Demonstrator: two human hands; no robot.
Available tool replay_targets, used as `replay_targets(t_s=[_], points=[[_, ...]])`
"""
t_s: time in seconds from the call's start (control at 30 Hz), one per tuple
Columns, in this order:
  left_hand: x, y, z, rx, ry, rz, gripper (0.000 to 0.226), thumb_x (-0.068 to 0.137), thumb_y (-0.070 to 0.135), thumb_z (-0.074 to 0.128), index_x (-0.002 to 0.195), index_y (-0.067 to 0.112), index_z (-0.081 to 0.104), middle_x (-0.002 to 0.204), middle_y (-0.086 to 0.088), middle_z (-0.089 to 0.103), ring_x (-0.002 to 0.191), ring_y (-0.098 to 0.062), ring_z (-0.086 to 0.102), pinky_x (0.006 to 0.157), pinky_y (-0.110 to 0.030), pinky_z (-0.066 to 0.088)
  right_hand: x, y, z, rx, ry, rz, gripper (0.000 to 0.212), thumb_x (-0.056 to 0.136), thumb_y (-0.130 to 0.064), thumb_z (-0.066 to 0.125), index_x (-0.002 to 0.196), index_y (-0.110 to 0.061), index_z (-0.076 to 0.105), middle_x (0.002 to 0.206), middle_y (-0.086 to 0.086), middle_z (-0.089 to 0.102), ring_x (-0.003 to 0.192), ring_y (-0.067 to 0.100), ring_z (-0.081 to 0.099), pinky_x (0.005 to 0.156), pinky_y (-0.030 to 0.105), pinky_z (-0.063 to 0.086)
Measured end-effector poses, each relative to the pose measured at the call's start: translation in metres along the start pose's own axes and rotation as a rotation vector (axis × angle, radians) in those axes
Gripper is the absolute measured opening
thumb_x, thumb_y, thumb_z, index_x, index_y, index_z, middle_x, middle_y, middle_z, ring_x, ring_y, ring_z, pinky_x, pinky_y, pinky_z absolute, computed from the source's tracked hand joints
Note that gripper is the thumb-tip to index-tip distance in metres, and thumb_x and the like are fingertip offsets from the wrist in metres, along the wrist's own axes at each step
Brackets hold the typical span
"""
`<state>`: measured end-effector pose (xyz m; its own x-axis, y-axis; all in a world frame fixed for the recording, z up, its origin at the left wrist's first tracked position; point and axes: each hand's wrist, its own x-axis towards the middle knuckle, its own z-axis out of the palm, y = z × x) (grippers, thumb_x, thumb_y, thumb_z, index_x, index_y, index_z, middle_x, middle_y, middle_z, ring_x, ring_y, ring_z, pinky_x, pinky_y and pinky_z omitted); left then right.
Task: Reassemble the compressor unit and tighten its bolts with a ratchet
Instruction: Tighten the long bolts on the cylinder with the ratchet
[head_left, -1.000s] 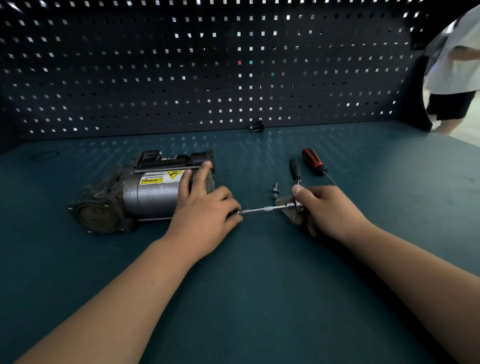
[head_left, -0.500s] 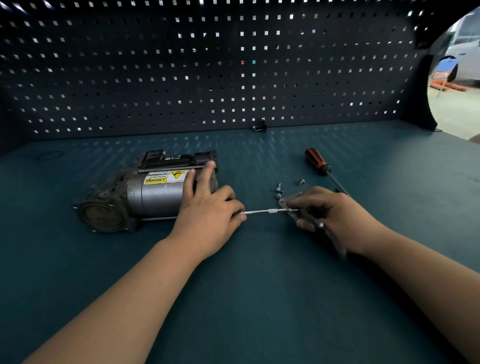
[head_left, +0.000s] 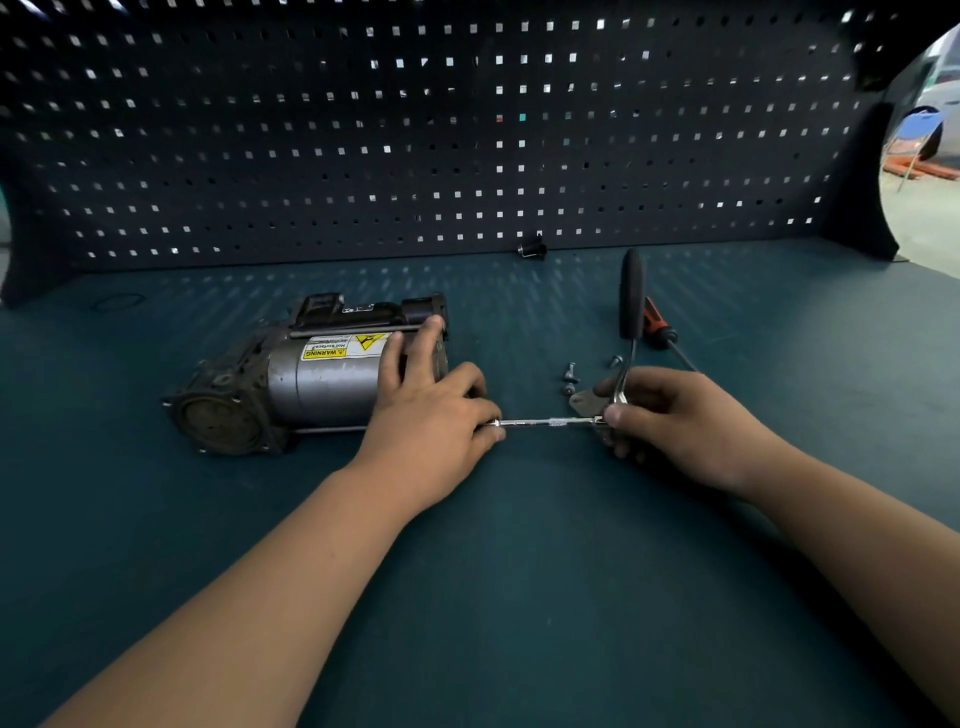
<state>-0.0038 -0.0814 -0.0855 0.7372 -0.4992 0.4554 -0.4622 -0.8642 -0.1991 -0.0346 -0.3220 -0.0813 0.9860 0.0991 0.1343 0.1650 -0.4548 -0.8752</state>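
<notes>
The ratchet (head_left: 630, 301) handle is now pointing away toward the back wall. Half a second ago it was swinging low under the right hand.

The compressor unit (head_left: 311, 379) is lying on its side on the left part of the worktop (head_left: 467, 597). It is looking heavy and hard, all metal. Its smooth round can could be rolling, so it is needing a hand pressing down on top.

The left hand (head_left: 431, 415) is doing that. Two fingers are lying flat on the can's right end. The other fingers are bending by the tip of the extension bar (head_left: 550, 422), and I cannot tell if they are pinching it.

The thin, stiff bar is running from the unit's right end across to the ratchet head. A few loose screws (head_left: 570, 371) and a small metal plate (head_left: 584, 402) are sitting just behind it.

The right hand (head_left: 685, 421) is keeping its grip clamped round the ratchet head, fingers curled tight. For a hard pull, the long black handle is probably offering the better hold. A screwdriver (head_left: 658, 325) is lying just beyond.
</notes>
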Motion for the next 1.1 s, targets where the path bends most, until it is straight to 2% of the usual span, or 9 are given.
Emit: replay_targets(t_s=[0.13, 0.23, 0.4, 0.47, 0.57, 0.67, 0.77, 0.93, 1.1], points=[[0.000, 0.001, 0.000, -0.013, 0.010, -0.008, 0.026, 0.089, 0.050, 0.053, 0.100, 0.035, 0.072, 0.107, 0.013, 0.058, 0.141, -0.040, 0.010, 0.108, -0.049, -0.014, -0.005, 0.001, -0.005, -0.210, -0.046, -0.168, 0.033, 0.080, -0.004, 0.074, 0.088, -0.036, 0.069, 0.094, -0.009, 0.070, 0.089, -0.001, 0.064, 0.084, 0.012, 0.045], [-0.002, 0.001, -0.001, 0.008, 0.000, -0.006, 0.028, 0.091, 0.050, 0.050, 0.103, 0.035, 0.070, 0.110, 0.013, 0.058, 0.142, -0.039, 0.008, 0.109, -0.050, -0.012, -0.008, 0.002, -0.004, -0.270, -0.078, -0.198, 0.035, 0.078, -0.003, 0.075, 0.096, -0.033, 0.070, 0.107, -0.012, 0.065, 0.098, -0.007, 0.060, 0.090, 0.010, 0.041], [-0.002, -0.001, -0.001, -0.063, 0.023, -0.001, 0.026, 0.088, 0.051, 0.053, 0.103, 0.037, 0.069, 0.113, 0.016, 0.057, 0.142, -0.035, 0.007, 0.109, -0.045, -0.015, 0.000, -0.005, 0.004, 0.016, 0.023, 0.028, 0.014, 0.096, -0.022, 0.055, 0.098, -0.017, 0.067, 0.064, -0.002, 0.068, 0.048, 0.013, 0.060, 0.047, 0.020, 0.046], [-0.002, 0.000, -0.001, -0.059, 0.019, -0.007, 0.024, 0.088, 0.049, 0.054, 0.100, 0.035, 0.071, 0.112, 0.016, 0.057, 0.142, -0.037, 0.009, 0.108, -0.046, -0.015, 0.003, -0.007, 0.008, 0.030, 0.030, 0.134, 0.033, 0.100, -0.033, 0.044, 0.094, -0.013, 0.069, 0.060, 0.002, 0.066, 0.041, 0.015, 0.053, 0.041, 0.021, 0.041], [-0.002, 0.003, 0.000, -0.018, -0.001, -0.011, 0.025, 0.090, 0.048, 0.052, 0.099, 0.034, 0.071, 0.112, 0.014, 0.056, 0.141, -0.039, 0.008, 0.106, -0.048, -0.017, 0.002, -0.007, 0.008, -0.009, 0.016, 0.140, 0.032, 0.100, -0.032, 0.044, 0.094, -0.013, 0.068, 0.063, 0.001, 0.067, 0.043, 0.014, 0.053, 0.044, 0.019, 0.042], [-0.001, 0.002, 0.001, 0.031, -0.010, -0.003, 0.029, 0.091, 0.051, 0.047, 0.102, 0.036, 0.069, 0.114, 0.015, 0.053, 0.140, -0.039, 0.004, 0.105, -0.049, -0.019, -0.003, -0.004, 0.005, 0.053, 0.025, 0.046, 0.013, 0.096, -0.015, 0.053, 0.097, -0.012, 0.066, 0.061, -0.003, 0.065, 0.048, 0.012, 0.058, 0.048, 0.019, 0.046], [0.000, 0.002, 0.001, 0.033, -0.016, -0.012, 0.029, 0.092, 0.051, 0.046, 0.103, 0.036, 0.068, 0.113, 0.014, 0.054, 0.141, -0.039, 0.004, 0.105, -0.050, -0.018, -0.006, -0.002, 0.003, 0.154, 0.001, -0.020, 0.020, 0.089, -0.001, 0.060, 0.098, -0.017, 0.067, 0.064, -0.003, 0.066, 0.057, 0.012, 0.059, 0.057, 0.020, 0.050], [-0.001, 0.004, 0.004, 0.061, -0.012, -0.016, 0.033, 0.093, 0.052, 0.040, 0.110, 0.037, 0.064, 0.117, 0.015, 0.051, 0.141, -0.036, -0.002, 0.104, -0.049, -0.022, -0.011, -0.001, -0.004, -0.073, -0.045, -0.094, 0.033, 0.078, 0.003, 0.072, 0.101, -0.020, 0.072, 0.109, 0.002, 0.069, 0.099, 0.017, 0.066, 0.093, 0.026, 0.048], [-0.003, 0.001, 0.002, -0.025, 0.016, -0.014, 0.031, 0.090, 0.052, 0.046, 0.103, 0.033, 0.067, 0.116, 0.016, 0.053, 0.142, -0.031, 0.000, 0.107, -0.046, -0.019, -0.005, -0.002, 0.002, -0.005, 0.018, 0.033, 0.018, 0.094, -0.022, 0.056, 0.097, -0.007, 0.065, 0.056, 0.001, 0.064, 0.046, 0.013, 0.056, 0.047, 0.019, 0.044]])
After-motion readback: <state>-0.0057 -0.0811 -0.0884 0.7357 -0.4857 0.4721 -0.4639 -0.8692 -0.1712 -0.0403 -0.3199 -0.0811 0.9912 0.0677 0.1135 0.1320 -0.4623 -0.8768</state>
